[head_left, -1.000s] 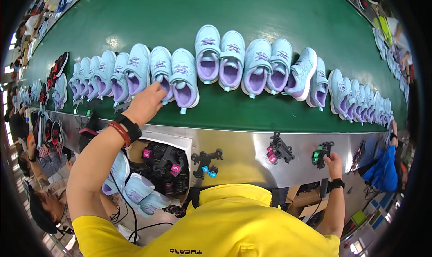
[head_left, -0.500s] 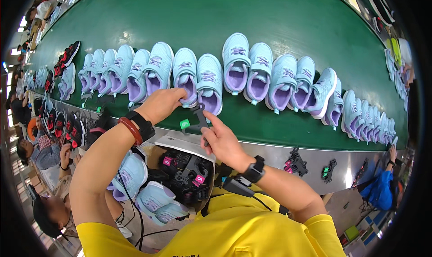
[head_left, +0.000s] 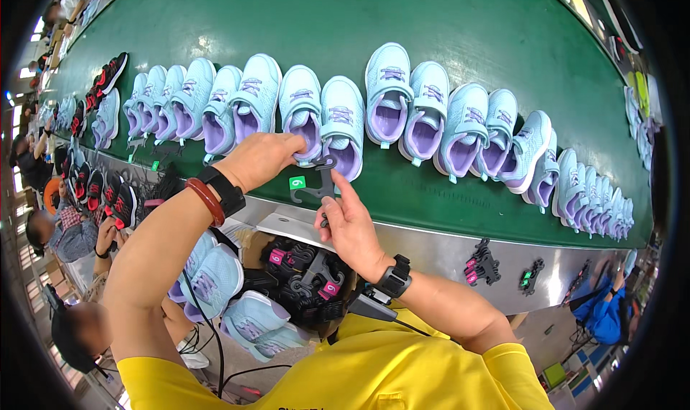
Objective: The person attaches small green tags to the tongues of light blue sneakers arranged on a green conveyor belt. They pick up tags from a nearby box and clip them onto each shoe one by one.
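Light-blue sneakers with lilac linings stand in a long row on the green table. My left hand pinches the heel of one sneaker, left of the row's middle. Close beside it stands another blue sneaker, its heel next to the hanger. In my right hand is a black plastic shoe hanger with a green tag. The index finger stretches along the hanger while the other fingers curl round its lower end. The hanger's hooked top is at the two heels; whether it touches them is hard to tell.
Below the table edge, a box holds many black hangers with pink tags. More blue sneakers lie beside it. Hanger bundles rest on the metal ledge at right. A co-worker sits at lower left, near dark shoes.
The view has shifted slightly, so the shoes appear a little displaced. My left hand stays at the sneaker's heel, and my right hand keeps the hanger close to the two heels.
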A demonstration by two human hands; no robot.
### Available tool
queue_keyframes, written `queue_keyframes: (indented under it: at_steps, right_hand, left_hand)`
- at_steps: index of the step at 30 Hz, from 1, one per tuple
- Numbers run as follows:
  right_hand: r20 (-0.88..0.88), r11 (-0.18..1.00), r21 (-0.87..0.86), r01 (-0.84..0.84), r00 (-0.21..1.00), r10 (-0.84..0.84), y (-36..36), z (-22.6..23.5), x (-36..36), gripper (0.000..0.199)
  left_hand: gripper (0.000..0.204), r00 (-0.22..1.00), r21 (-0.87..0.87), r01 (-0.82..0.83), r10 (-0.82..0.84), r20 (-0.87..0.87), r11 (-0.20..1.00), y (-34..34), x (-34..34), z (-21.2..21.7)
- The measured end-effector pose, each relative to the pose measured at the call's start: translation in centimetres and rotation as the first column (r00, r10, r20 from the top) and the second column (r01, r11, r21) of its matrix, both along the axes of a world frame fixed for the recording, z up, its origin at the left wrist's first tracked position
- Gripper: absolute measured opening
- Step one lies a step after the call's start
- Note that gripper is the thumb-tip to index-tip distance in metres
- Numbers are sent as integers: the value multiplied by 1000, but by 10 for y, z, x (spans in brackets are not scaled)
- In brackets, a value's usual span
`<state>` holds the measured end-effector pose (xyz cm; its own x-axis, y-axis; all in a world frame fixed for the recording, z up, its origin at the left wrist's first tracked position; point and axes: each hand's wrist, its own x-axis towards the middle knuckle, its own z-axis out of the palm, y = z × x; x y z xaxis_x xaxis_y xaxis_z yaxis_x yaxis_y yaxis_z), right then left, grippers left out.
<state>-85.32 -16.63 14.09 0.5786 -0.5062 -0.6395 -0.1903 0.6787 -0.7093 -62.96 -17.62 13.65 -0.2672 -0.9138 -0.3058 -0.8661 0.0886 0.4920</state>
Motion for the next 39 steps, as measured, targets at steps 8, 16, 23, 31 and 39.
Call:
queue_keyframes:
  at_steps: [8, 16, 23, 31, 39]
  right_hand:
    - [170, 975, 109, -192, 970, 172, 3, 1, 18, 52]
    - [377, 918, 12, -397, 852, 364, -52, -12, 9, 24]
    - [-357, 96, -901, -423, 849, 390, -85, -54, -46, 14]
    - [-576, -302, -816, -493, 739, 348, -89, -44, -16, 18]
    - [-598, -381, -792, -478, 736, 319, -94, -34, -5, 23]
  left_hand:
    - [21, 992, 53, 95, -99, 84, 994, -3, 8, 6]
    - [63, 954, 132, 208, -231, 189, 969, 5, -5, 33]
    - [40, 987, 147, 60, -80, 140, 987, 36, -4, 14]
    - [25, 992, 159, -39, 19, 127, 987, 41, -9, 14]
    - [26, 984, 216, -66, 28, 177, 974, 40, -24, 18]
